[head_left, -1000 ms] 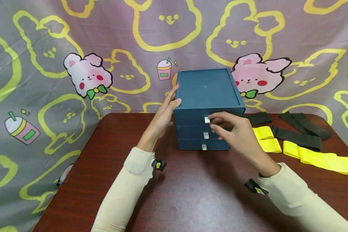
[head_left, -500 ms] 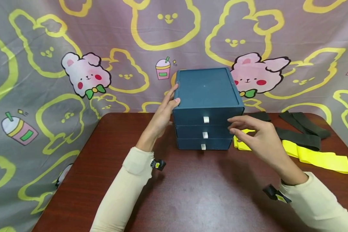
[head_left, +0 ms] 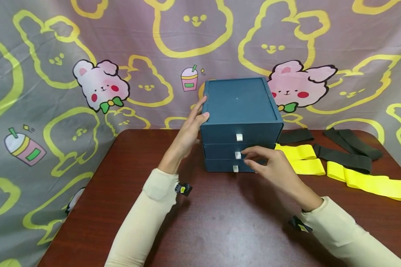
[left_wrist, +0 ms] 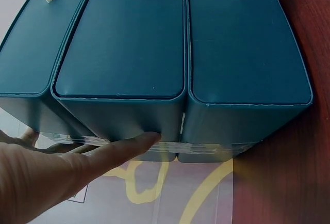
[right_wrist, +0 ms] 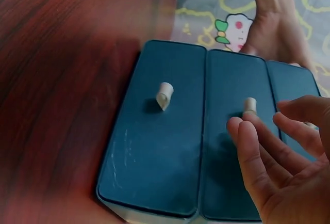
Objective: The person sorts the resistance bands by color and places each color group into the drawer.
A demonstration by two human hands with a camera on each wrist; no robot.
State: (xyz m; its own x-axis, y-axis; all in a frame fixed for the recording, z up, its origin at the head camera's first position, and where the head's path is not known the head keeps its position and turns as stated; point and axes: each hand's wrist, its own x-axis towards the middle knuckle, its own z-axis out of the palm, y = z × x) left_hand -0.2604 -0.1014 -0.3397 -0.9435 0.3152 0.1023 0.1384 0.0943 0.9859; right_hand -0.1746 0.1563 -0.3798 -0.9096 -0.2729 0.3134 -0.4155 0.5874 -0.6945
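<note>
A blue three-drawer box (head_left: pixel 240 102) stands on the table, each drawer front bearing a small white pull tab. All three drawers look closed. The left hand (head_left: pixel 187 135) rests against the box's left side, its thumb near the top edge; in the left wrist view the thumb of that hand (left_wrist: pixel 77 172) lies along the side wall. The right hand (head_left: pixel 275 167) is at the middle drawer, fingertips beside its tab (head_left: pixel 238 155). In the right wrist view the fingers of that hand (right_wrist: pixel 289 167) are slightly bent, close to the middle tab (right_wrist: pixel 250 105), not visibly pinching it.
Yellow strips (head_left: pixel 367 181) and black strips (head_left: pixel 344 159) of fabric lie on the table to the right of the box. A patterned curtain (head_left: pixel 140 33) hangs behind and at the left of the brown table (head_left: pixel 120 163).
The right hand moved from the top drawer's tab out to the right, then back in and lower, to the middle drawer's tab. The left hand stays on the box.
</note>
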